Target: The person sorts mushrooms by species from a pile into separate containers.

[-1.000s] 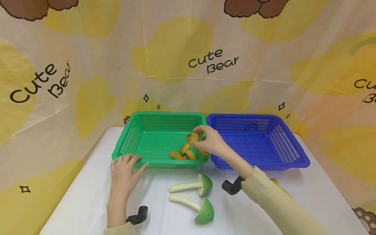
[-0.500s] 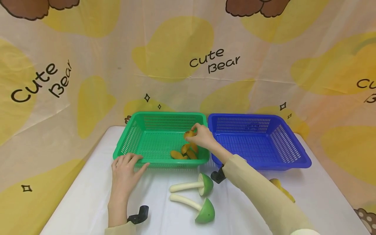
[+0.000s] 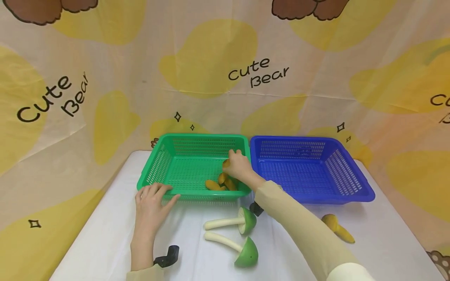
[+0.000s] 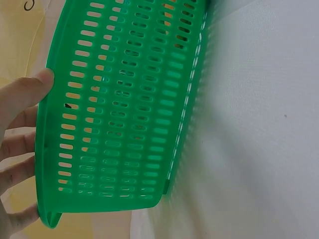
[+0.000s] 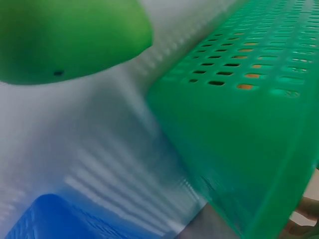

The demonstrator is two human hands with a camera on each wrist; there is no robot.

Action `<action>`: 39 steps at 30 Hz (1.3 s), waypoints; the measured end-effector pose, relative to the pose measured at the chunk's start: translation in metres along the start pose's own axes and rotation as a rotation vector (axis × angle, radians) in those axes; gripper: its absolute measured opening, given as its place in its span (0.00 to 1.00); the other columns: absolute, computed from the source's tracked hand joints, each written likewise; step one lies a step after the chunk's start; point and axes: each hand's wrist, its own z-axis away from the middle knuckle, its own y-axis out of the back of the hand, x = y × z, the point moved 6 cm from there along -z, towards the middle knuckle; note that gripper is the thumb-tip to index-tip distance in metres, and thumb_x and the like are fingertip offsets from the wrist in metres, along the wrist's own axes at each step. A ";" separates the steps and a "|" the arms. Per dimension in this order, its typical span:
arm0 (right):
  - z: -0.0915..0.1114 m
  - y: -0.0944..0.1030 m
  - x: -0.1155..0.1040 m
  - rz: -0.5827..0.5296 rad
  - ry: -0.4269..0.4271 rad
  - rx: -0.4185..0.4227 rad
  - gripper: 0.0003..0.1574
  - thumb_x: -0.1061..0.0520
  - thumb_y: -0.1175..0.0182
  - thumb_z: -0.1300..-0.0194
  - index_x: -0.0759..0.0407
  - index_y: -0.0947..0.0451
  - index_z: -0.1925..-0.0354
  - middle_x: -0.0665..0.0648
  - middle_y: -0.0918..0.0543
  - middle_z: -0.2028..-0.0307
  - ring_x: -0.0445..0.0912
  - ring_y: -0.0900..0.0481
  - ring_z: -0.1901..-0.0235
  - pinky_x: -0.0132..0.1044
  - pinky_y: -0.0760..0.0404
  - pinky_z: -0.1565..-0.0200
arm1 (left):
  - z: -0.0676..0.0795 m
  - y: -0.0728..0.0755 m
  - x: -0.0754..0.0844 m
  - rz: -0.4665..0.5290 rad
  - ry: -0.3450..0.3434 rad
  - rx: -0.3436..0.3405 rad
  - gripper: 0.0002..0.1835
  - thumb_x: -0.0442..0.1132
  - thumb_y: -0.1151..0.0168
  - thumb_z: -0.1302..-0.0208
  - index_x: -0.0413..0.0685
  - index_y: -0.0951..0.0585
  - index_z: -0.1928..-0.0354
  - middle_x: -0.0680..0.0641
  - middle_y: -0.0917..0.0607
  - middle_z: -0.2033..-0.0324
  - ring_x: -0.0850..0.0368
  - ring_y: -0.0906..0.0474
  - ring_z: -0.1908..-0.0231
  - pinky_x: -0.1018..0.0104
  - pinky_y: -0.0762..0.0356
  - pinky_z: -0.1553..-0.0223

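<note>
Cloth lies white before a printed backdrop; your left hand grips the slotted green basket, your right hand pinches a rounded mushroom.

Hung at the back and both sides with pale peach cloth, patterned with large yellow blotches, marked several times with black "Cute Bear" lettering, dotted with small four-pointed stars and cropped above through rounded brown shapes. Creased lightly across the middle, wrinkled toward the left. Furnished below with a white table, reaching back to the cloth. Lit softly, a little warmer in tone toward the right, with blurred shadows across the white.
</note>
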 end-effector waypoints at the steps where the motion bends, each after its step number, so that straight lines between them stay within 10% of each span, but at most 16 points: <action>1: -0.001 -0.001 0.000 0.018 0.004 0.002 0.31 0.54 0.39 0.43 0.66 0.32 0.44 0.68 0.26 0.52 0.57 0.20 0.66 0.44 0.18 0.66 | 0.000 0.000 0.000 -0.002 0.000 0.000 0.17 0.45 0.26 0.50 0.45 0.17 0.60 0.44 0.18 0.61 0.42 0.28 0.53 0.42 0.41 0.42; 18: 0.013 0.012 -0.004 -0.031 0.062 -0.051 0.22 0.54 0.38 0.38 0.62 0.24 0.48 0.61 0.23 0.52 0.48 0.25 0.70 0.37 0.22 0.68 | 0.000 -0.002 -0.001 -0.012 -0.005 0.005 0.17 0.46 0.26 0.50 0.46 0.17 0.60 0.45 0.18 0.61 0.42 0.27 0.54 0.42 0.40 0.42; 39: 0.070 0.054 -0.006 -0.079 0.172 0.145 0.15 0.50 0.38 0.37 0.55 0.19 0.55 0.52 0.18 0.60 0.47 0.19 0.59 0.40 0.19 0.62 | 0.000 -0.001 -0.001 -0.012 0.002 0.000 0.17 0.45 0.26 0.50 0.46 0.17 0.60 0.44 0.17 0.61 0.42 0.27 0.53 0.41 0.40 0.42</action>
